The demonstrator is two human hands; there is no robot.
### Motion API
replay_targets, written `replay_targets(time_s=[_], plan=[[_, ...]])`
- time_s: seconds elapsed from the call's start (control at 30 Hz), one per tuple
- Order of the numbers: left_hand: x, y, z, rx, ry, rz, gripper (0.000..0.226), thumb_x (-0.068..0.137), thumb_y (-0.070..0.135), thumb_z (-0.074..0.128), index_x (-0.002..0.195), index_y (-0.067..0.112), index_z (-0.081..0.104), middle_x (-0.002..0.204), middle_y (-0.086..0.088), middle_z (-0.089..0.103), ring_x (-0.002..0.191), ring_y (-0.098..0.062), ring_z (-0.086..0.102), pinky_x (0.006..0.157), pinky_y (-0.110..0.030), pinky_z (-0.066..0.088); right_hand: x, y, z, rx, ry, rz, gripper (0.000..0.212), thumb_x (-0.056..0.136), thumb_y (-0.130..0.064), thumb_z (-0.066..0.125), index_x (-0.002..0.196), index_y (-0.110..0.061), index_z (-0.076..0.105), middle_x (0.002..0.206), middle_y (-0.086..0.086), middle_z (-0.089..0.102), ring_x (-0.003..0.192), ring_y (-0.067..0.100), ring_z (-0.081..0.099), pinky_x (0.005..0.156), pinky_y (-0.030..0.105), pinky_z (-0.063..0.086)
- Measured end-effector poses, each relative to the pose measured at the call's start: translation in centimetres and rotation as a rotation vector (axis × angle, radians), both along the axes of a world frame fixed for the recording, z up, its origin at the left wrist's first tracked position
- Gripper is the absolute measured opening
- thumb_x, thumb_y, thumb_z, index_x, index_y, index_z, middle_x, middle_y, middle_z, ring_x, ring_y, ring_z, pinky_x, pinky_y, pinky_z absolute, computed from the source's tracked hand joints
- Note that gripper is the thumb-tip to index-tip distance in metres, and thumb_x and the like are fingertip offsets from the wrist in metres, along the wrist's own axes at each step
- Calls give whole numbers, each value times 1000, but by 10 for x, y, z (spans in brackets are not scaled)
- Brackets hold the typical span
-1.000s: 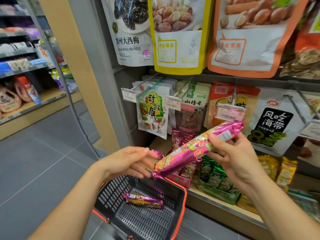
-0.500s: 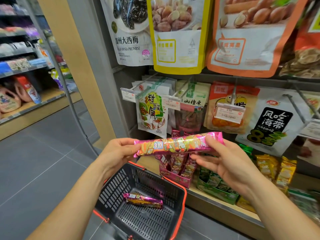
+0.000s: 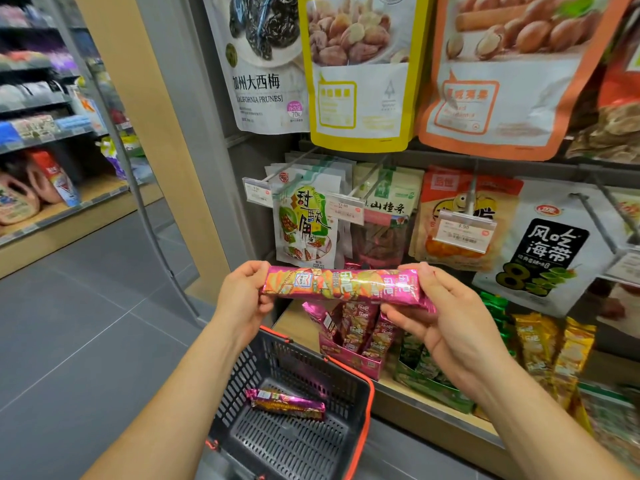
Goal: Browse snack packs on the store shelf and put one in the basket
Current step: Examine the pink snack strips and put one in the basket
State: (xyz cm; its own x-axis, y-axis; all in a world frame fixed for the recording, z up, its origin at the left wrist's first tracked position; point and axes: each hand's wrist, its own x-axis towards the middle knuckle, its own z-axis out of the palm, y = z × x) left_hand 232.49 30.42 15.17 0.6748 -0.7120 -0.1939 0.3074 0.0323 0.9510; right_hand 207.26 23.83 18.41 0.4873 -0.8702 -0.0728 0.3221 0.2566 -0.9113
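A long pink snack pack (image 3: pixel 343 285) lies level in front of me, held at both ends. My left hand (image 3: pixel 242 299) grips its left end and my right hand (image 3: pixel 446 323) grips its right end, fingers curled round it. Below hangs a dark basket with an orange rim (image 3: pixel 369 386), under my left forearm. A second pink snack pack (image 3: pixel 287 405) lies flat on the basket's floor. Behind my hands an open pink display box (image 3: pixel 349 355) on the shelf holds more of the same packs.
Green packs (image 3: pixel 426 372) and yellow packs (image 3: pixel 554 348) stand on the wooden shelf (image 3: pixel 433 410) to the right. Snack bags hang on pegs above, with price tags (image 3: pixel 462 232) sticking out. A grey tiled floor (image 3: pixel 76 323) and another shelf lie to the left.
The pink pack went from tilted in my right hand alone to level, held by both hands. My left hand rose from above the basket and took its left end.
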Motion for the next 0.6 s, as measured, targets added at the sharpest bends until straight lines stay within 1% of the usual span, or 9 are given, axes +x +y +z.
replay_targets(time_s=[0.03, 0.1, 0.17, 0.23, 0.33, 0.4, 0.5, 0.53, 0.6], plan=[[1, -2, -2, 12, 6, 6, 28, 102, 6, 38, 79, 9, 54, 53, 0, 58, 37, -3, 32, 30, -13, 22, 0, 0, 1, -10, -13, 28, 24, 86, -31, 63, 99, -13, 72, 98, 12, 75, 87, 26, 74, 67, 27, 59], [6, -6, -5, 27, 39, -3, 27, 102, 6, 40, 84, 7, 60, 54, -1, 59, 36, -3, 30, 29, -13, 22, 0, -1, 0, -43, -6, 80, 37, 74, -24, 74, 107, -10, 66, 99, 16, 74, 85, 28, 73, 68, 27, 59], [10, -9, -10, 43, 77, -41, 27, 102, 6, 42, 90, 5, 67, 56, -3, 60, 37, -3, 28, 29, -13, 22, 0, -3, -2, -107, 35, 85, 44, 66, -15, 79, 107, -11, 64, 97, 16, 74, 82, 27, 73, 67, 26, 59], [13, -11, -16, 86, 56, -94, 27, 101, 8, 45, 91, 5, 70, 60, -6, 61, 38, -3, 29, 29, -13, 24, 1, -5, -2, -197, 101, 26, 39, 66, -13, 80, 102, -14, 65, 93, 11, 75, 78, 28, 74, 65, 26, 59], [11, -17, -29, 270, -217, -185, 22, 99, 14, 52, 91, 10, 73, 69, -8, 65, 40, -6, 43, 34, -16, 36, 3, -9, -6, -318, 198, -52, 26, 77, -7, 77, 97, -17, 63, 90, 1, 74, 72, 27, 74, 62, 26, 59], [8, -23, -36, 373, -412, -230, 22, 98, 17, 54, 88, 18, 73, 74, -5, 70, 46, -8, 55, 43, -20, 46, 5, -11, -9, -336, 250, -40, 26, 80, -9, 75, 98, -20, 59, 90, -6, 74, 72, 26, 74, 62, 27, 59], [8, -33, -45, 418, -533, -227, 26, 98, 15, 53, 81, 23, 71, 75, -4, 71, 52, -12, 62, 50, -25, 52, 9, -15, -11, -273, 258, 46, 41, 70, -28, 79, 102, -23, 53, 94, -6, 73, 81, 22, 74, 67, 27, 60], [8, -35, -48, 426, -560, -227, 25, 97, 13, 53, 81, 22, 70, 77, -5, 71, 55, -14, 63, 52, -27, 53, 11, -16, -11, -294, 290, 47, 42, 69, -33, 78, 102, -25, 53, 95, -4, 73, 83, 18, 74, 68, 26, 60], [8, -41, -54, 454, -678, -234, 23, 96, 10, 52, 86, 22, 69, 79, -5, 70, 60, -16, 64, 55, -28, 52, 15, -17, -11, -424, 391, -19, 29, 79, -31, 74, 101, -31, 54, 96, -1, 71, 82, 13, 72, 69, 26, 59]])
